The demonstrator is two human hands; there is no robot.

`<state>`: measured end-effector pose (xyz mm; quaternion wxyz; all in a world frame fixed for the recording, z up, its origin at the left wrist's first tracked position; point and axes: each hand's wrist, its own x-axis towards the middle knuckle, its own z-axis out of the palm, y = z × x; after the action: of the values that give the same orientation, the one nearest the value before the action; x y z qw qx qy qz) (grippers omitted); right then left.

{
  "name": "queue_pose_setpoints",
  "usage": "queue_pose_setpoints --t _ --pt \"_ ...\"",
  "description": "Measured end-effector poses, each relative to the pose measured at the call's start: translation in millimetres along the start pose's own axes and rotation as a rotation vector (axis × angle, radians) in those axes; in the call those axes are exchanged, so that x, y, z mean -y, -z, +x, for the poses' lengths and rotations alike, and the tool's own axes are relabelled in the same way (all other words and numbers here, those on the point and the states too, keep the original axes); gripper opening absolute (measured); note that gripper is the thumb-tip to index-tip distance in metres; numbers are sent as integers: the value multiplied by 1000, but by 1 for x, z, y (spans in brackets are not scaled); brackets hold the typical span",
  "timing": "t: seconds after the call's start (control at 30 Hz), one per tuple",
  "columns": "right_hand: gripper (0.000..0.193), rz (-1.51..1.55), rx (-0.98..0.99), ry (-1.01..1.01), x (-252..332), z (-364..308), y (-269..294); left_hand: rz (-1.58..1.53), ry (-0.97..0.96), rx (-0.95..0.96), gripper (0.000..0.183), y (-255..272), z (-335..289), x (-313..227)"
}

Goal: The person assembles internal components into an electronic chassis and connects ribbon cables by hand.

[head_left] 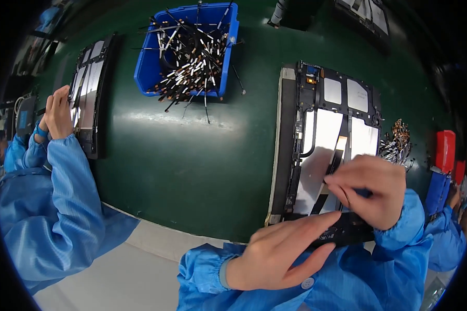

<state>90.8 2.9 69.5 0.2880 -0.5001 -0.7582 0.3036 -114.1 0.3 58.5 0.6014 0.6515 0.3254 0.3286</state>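
Note:
An opened tablet-like device, with a black frame and shiny silver panels, lies at an angle in front of me on a dark support. My right hand is over its lower half, thumb and fingers pinched on a thin black cable. Beside the fingertips, a black strip with a pale end runs along the panels. Fingers stretched out, my left hand hovers at or touches the device's near edge; contact cannot be told. It holds nothing visible.
A blue bin of loose black-and-white cables stands at the far middle of the green table. Another cable pile lies right of the device. At left, a co-worker's hand touches a similar device. Red and blue containers are far right.

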Motion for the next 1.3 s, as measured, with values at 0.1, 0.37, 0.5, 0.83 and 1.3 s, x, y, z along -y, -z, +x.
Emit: queue_pose_setpoints --t 0.1,0.37,0.5,0.83,1.3 --pt "8 800 8 -638 -12 21 -6 383 -219 -98 31 20 4 12" --pt "7 638 -106 -674 -22 28 -18 1051 -332 -41 28 29 17 31" --pt "5 376 -117 -568 -21 27 -22 1116 -366 -26 30 25 17 38" --pt "16 217 -45 -414 -25 34 -17 1145 -573 28 27 37 35 48" --pt "22 102 -41 -338 -31 35 -16 1073 -825 229 26 60 65 53"
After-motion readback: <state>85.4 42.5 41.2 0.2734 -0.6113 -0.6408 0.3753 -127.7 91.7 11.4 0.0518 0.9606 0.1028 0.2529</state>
